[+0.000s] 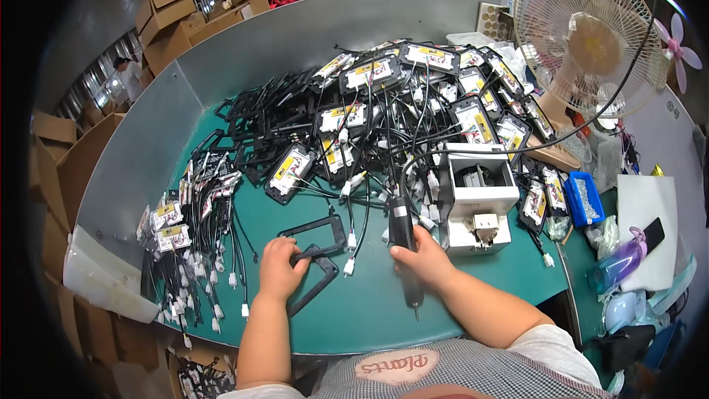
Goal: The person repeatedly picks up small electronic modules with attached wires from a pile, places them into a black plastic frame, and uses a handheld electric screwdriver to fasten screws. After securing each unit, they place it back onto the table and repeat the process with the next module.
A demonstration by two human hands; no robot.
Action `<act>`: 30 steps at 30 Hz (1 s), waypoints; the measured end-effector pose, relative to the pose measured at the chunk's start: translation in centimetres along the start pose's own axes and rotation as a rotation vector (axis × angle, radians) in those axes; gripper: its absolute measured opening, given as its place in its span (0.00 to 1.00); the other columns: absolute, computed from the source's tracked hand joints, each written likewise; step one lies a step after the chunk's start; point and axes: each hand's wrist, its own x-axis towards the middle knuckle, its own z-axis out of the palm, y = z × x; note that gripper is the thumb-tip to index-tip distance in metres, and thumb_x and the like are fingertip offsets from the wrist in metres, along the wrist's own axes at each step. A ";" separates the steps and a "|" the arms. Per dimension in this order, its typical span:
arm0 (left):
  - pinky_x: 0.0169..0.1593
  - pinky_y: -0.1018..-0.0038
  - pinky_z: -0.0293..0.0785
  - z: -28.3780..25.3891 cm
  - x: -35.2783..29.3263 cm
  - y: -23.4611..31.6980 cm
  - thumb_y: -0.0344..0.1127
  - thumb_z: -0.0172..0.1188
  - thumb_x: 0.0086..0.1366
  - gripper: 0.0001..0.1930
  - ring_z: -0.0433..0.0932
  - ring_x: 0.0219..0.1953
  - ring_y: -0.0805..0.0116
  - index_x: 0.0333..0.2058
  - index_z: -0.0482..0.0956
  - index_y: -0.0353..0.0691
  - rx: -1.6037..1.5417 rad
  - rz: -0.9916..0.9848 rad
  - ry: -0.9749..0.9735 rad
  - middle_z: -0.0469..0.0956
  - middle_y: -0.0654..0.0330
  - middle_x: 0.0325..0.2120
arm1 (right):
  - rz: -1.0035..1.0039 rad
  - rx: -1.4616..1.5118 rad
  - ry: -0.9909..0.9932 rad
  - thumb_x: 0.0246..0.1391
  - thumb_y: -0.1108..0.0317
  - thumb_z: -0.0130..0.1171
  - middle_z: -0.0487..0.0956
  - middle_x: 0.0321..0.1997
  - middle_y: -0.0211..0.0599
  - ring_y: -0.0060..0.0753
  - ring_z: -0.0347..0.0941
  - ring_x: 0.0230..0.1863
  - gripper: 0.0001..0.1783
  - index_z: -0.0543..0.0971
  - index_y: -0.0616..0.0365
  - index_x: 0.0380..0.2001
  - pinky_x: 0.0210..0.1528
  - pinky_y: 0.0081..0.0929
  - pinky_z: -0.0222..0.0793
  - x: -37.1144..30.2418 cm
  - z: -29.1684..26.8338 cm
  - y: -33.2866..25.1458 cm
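Observation:
My left hand (281,270) is closed on a corner of a thin black plastic frame (314,294) lying at an angle on the green tabletop (362,332). A second black frame (341,230) lies just beyond it, close to my fingers. In my right hand (427,258) is a black electric screwdriver (401,225), held upright with its bit pointing down toward the near edge. Its black cable curves up and away to the right. Right of the screwdriver's upper end stands a white screw feeder box (484,196).
Black units with labelled boards and wires (343,118) are heaped at the back. Wired boards with white connectors (173,236) pile up on the left. A blue bin (570,196) of small parts, a purple bottle (624,260) and a fan (591,37) stand right. A grey panel (295,26) rims the table.

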 end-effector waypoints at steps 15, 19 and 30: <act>0.54 0.55 0.67 -0.1 0.8 -0.4 0.31 0.70 0.42 0.14 0.71 0.51 0.45 0.27 0.74 0.39 -0.014 -0.002 -0.042 0.76 0.49 0.43 | 0.108 0.116 -0.068 0.52 0.71 0.65 0.74 0.36 0.35 0.24 0.73 0.30 0.28 0.63 0.64 0.53 0.33 0.25 0.73 0.4 -0.2 -1.1; 0.55 0.56 0.67 -0.1 0.9 0.0 0.30 0.70 0.41 0.15 0.71 0.52 0.45 0.27 0.73 0.39 -0.027 -0.021 -0.059 0.75 0.49 0.45 | 0.108 0.147 -0.073 0.52 0.71 0.66 0.74 0.34 0.34 0.24 0.73 0.30 0.29 0.62 0.64 0.52 0.34 0.25 0.72 0.5 -0.5 -0.6; 0.55 0.57 0.66 -0.3 1.2 -0.1 0.30 0.71 0.41 0.16 0.70 0.53 0.45 0.23 0.69 0.38 -0.015 -0.032 -0.083 0.75 0.48 0.46 | 0.105 0.164 -0.098 0.51 0.72 0.65 0.73 0.32 0.33 0.24 0.73 0.30 0.29 0.63 0.63 0.52 0.34 0.25 0.72 0.8 -0.5 -1.2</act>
